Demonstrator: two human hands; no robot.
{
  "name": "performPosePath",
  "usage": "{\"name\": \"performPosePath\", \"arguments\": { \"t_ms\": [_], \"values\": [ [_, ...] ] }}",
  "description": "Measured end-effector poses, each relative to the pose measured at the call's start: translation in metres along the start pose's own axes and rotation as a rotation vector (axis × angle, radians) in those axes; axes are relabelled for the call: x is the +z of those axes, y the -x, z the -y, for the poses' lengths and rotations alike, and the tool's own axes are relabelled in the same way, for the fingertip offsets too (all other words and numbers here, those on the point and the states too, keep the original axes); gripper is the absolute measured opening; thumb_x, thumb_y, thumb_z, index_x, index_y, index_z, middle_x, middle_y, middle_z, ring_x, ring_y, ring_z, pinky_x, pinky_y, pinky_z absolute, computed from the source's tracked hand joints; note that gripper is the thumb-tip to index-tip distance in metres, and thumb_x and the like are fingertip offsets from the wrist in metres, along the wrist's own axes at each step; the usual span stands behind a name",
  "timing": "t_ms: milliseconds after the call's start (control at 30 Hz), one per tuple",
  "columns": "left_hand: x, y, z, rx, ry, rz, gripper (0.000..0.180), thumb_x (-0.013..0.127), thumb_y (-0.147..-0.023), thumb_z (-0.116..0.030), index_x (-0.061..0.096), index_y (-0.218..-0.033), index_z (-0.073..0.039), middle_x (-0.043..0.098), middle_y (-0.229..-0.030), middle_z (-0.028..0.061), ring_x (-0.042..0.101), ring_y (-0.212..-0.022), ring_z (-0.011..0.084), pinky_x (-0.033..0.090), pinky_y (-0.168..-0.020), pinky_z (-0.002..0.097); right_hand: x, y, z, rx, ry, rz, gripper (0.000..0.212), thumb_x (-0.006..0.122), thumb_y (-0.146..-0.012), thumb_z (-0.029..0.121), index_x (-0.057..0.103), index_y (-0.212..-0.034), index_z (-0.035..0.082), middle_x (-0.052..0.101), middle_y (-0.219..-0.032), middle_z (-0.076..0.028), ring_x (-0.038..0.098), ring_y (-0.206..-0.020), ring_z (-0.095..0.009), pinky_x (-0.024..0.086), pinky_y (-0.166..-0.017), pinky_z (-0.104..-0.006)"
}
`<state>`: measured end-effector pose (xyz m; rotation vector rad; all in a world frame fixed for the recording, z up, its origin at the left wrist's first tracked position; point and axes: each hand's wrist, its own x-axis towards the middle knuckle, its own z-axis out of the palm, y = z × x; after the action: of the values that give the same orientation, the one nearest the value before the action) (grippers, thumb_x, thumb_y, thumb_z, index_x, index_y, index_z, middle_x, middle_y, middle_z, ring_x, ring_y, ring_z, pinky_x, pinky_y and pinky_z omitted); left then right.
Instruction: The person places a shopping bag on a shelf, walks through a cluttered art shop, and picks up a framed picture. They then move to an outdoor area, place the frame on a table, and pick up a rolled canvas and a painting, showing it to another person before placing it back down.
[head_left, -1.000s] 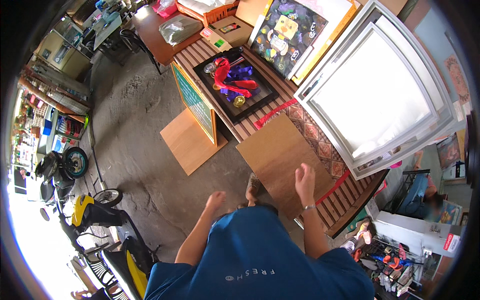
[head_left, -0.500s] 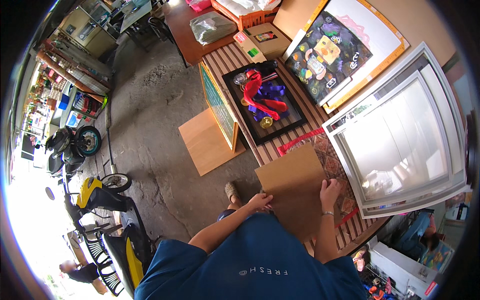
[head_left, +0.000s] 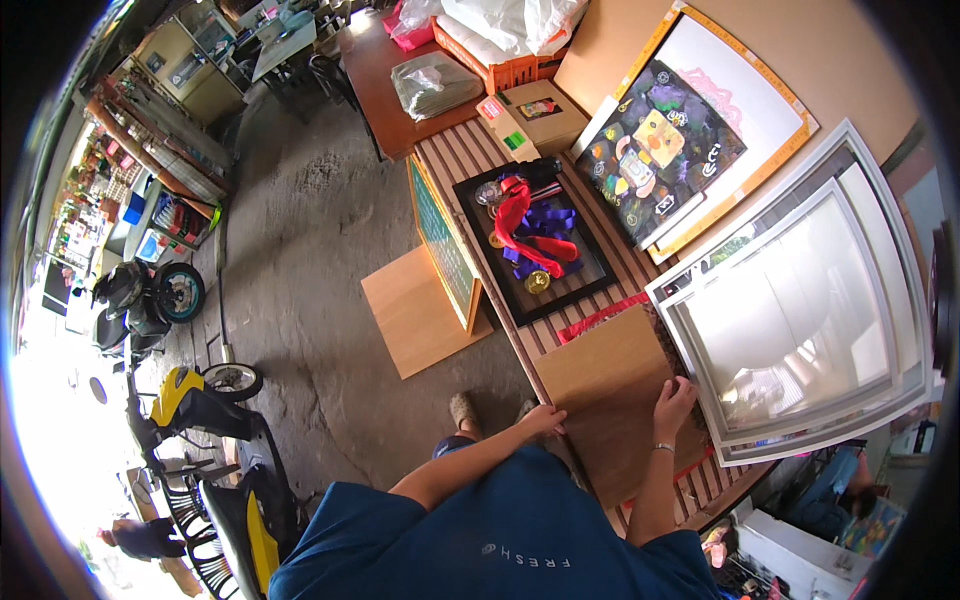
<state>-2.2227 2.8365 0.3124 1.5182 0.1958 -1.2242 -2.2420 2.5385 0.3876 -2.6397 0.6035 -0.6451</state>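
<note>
A thin brown board [head_left: 612, 365], plain and rectangular, lies nearly flat over a red-edged patterned cloth [head_left: 600, 318] on the slatted wooden bench. My left hand [head_left: 545, 420] has its fingers closed at the board's left edge. At the opposite edge my right hand [head_left: 675, 403] curls its fingers on the board, close to the white-framed panes. Beyond the board sits a black frame [head_left: 515, 310] holding several medals with red and blue ribbons [head_left: 530, 232].
White-framed glass panes [head_left: 790, 320] lean at the right, with a dark painting [head_left: 655, 150] behind. A chalkboard [head_left: 445, 245] and a wooden panel [head_left: 415, 315] stand left of the bench [head_left: 460, 150]. A cardboard box [head_left: 540, 112] sits farther back. Motorbikes [head_left: 225, 440] are parked at left.
The board has moved slightly right and lower onto the cloth, covering more of it. Both hands have shifted right with it, still at its edges.
</note>
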Motion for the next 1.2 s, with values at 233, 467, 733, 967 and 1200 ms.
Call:
{"name": "performPosePath", "arguments": {
  "t_ms": [233, 467, 733, 967, 1200],
  "values": [
    [-0.01, -0.005, 0.008, 0.053, -0.146, -0.01, 0.039, 0.05, -0.093, -0.031, 0.062, -0.09, 0.005, 0.069, -0.081, 0.0129, 0.068, -0.069, 0.0198, 0.054, -0.064, 0.0327, 0.011, 0.048, 0.031, 0.026, 0.014, 0.061, 0.036, 0.056, -0.085, 0.02, 0.051, -0.113, -0.001, 0.05, -0.117, -0.023, 0.045, -0.113, -0.039, 0.036, -0.096, -0.0498],
    [-0.051, 0.011, 0.022, 0.137, -0.288, -0.066, 0.037, 0.049, -0.095, -0.033, 0.063, -0.09, 0.001, 0.067, -0.079, 0.0093, 0.066, -0.07, 0.0162, 0.053, -0.063, 0.0312, 0.003, 0.067, 0.035, 0.042, -0.043, 0.087, 0.044, 0.055, -0.087, 0.02, 0.046, -0.124, -0.001, 0.046, -0.124, -0.025, 0.041, -0.119, -0.042, 0.032, -0.1, -0.0506],
    [-0.123, 0.058, 0.064, -0.107, 0.055, -0.326, 0.032, 0.052, -0.094, -0.033, 0.062, -0.087, -0.004, 0.064, -0.078, 0.0066, 0.062, -0.066, 0.0168, 0.05, -0.057, 0.0285, -0.117, -0.066, 0.017, -0.015, -0.006, -0.329, 0.037, 0.054, -0.09, 0.017, 0.048, -0.121, -0.001, 0.051, -0.119, -0.021, 0.046, -0.114, -0.037, 0.034, -0.099, -0.0486],
    [-0.153, 0.093, 0.091, -0.063, -0.116, -0.48, 0.032, 0.051, -0.094, -0.03, 0.061, -0.086, 0.0, 0.066, -0.078, 0.01, 0.064, -0.067, 0.0187, 0.051, -0.059, 0.0296, -0.259, -0.179, -0.007, -0.139, 0.289, -0.767, 0.035, 0.055, -0.09, 0.021, 0.052, -0.118, 0.0, 0.055, -0.117, -0.017, 0.05, -0.11, -0.034, 0.038, -0.093, -0.0455],
    [-0.17, 0.116, 0.14, -0.173, -0.123, -0.56, 0.033, 0.05, -0.092, -0.03, 0.064, -0.087, 0.0, 0.066, -0.076, 0.0084, 0.062, -0.064, 0.0171, 0.048, -0.056, 0.0277, -0.325, -0.26, -0.053, -0.109, 0.599, -0.715, 0.038, 0.058, -0.089, 0.028, 0.053, -0.121, 0.01, 0.055, -0.121, -0.009, 0.05, -0.112, -0.028, 0.038, -0.094, -0.0437]
  ]
}}
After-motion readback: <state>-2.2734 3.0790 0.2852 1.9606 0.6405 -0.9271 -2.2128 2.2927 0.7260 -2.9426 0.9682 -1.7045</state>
